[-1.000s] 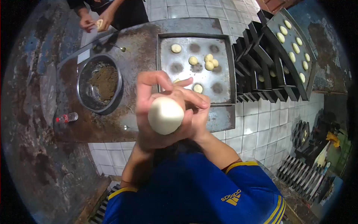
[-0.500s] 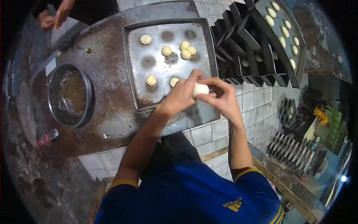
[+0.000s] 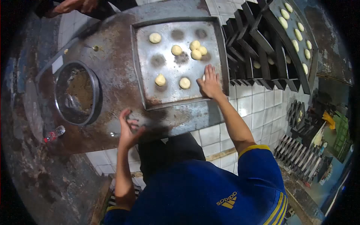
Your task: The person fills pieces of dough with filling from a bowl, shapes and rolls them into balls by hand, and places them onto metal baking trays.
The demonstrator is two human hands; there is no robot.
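My right hand lies palm down over the right part of the metal tray, fingers stretched out, with a white dough ball mostly hidden beneath it. My left hand hangs above the table's front edge, fingers apart and holding nothing. On the tray are several pale dough balls: a round one left of my right hand, one with a small peak, a single one, one at the back left and a cluster of three.
A metal bowl of brown filling stands on the left of the table, with a bottle and a spoon near it. Stacked dark trays rise at the right, dough pieces on top. A co-worker's hands show at the back left.
My hands have parted. The right one has put the dough ball onto the tray and flattened out over it; the left one has let go and moved left, towards the table's front edge.
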